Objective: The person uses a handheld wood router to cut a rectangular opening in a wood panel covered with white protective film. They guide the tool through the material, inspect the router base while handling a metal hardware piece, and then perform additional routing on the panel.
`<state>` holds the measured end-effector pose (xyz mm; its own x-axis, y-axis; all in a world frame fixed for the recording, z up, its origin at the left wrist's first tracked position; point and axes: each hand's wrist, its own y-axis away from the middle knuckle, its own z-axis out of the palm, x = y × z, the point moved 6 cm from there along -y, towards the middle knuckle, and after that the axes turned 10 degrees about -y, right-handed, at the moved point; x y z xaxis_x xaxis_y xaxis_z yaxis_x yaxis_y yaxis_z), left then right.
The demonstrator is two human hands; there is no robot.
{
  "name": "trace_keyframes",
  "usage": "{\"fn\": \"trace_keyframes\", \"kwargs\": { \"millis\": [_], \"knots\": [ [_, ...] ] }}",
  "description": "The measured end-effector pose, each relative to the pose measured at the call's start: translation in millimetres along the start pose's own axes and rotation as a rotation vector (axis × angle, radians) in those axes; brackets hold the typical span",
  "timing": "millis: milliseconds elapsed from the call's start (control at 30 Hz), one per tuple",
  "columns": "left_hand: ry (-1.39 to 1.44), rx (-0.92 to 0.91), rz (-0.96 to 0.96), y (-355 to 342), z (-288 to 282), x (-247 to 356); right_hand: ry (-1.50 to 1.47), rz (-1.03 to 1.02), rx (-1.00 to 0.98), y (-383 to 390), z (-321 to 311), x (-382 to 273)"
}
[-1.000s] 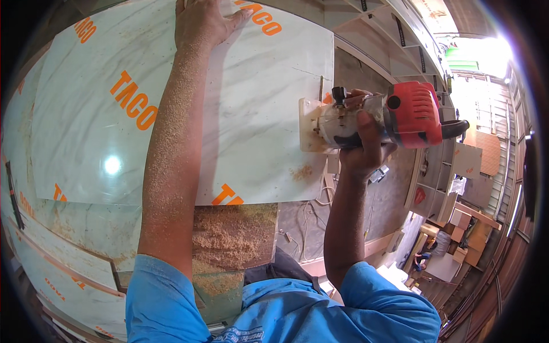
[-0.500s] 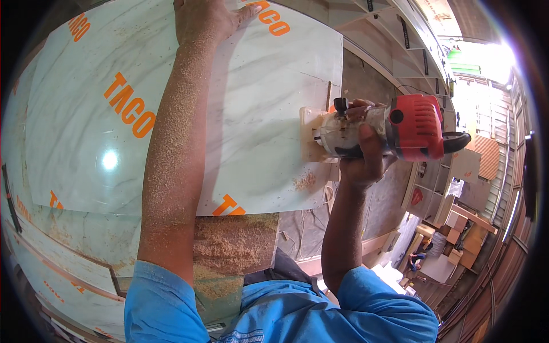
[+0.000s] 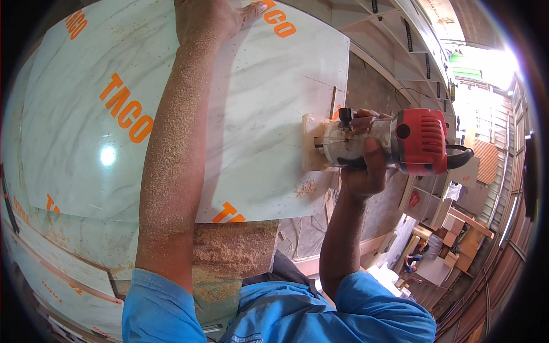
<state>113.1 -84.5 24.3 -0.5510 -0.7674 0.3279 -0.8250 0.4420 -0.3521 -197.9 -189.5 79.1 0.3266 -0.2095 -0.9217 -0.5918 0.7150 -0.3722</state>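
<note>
My right hand (image 3: pixel 369 171) is wrapped round the body of a red and silver trim router (image 3: pixel 420 142). The router's pale square base (image 3: pixel 311 143) sits on the right part of a glossy white marble-patterned panel (image 3: pixel 263 120) with orange lettering. Just beyond the base, a narrow dark slot (image 3: pixel 334 102) shows in the panel near its right edge. My left hand (image 3: pixel 209 20) rests flat on the far part of the panel, thumb stretched out to the right; its other fingers are cut off by the picture's top edge. The router's bit is hidden.
Sawdust (image 3: pixel 234 246) covers a board below the panel's near edge, and a small heap of chips (image 3: pixel 306 188) lies near the router. White shelving (image 3: pixel 394 40) stands at the far right. Wood offcuts (image 3: pixel 452 228) and another person (image 3: pixel 413 262) appear at the lower right.
The router in my right hand has moved a little toward me, leaving more of the slot in sight. My left hand keeps its place on the panel.
</note>
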Motion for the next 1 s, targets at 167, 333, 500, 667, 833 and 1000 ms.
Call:
{"fn": "trace_keyframes", "kwargs": {
  "millis": [167,333,500,667,833,1000],
  "knots": [
    [0.041,-0.026,0.01,-0.2,-4.5,4.6,0.012,0.011,0.009,0.2,0.8,0.3],
    [0.009,0.085,0.019,1.5,-2.5,1.8,0.077,-0.02,-0.037,-3.4,8.6,-3.2],
    [0.045,-0.002,0.024,-0.1,-1.8,3.3,0.11,-0.034,-0.02,-6.1,10.2,-1.3],
    [0.085,0.091,0.1,-2.8,-2.8,0.8,0.084,-0.031,0.047,-9.2,9.4,0.6],
    [0.082,-0.016,0.053,-4.4,1.9,-0.4,0.07,-0.044,0.073,-16.1,8.5,3.8],
    [0.113,0.052,0.088,-4.2,1.6,-2.5,0.072,-0.016,0.093,-32.1,11.9,9.9]
  ]
}}
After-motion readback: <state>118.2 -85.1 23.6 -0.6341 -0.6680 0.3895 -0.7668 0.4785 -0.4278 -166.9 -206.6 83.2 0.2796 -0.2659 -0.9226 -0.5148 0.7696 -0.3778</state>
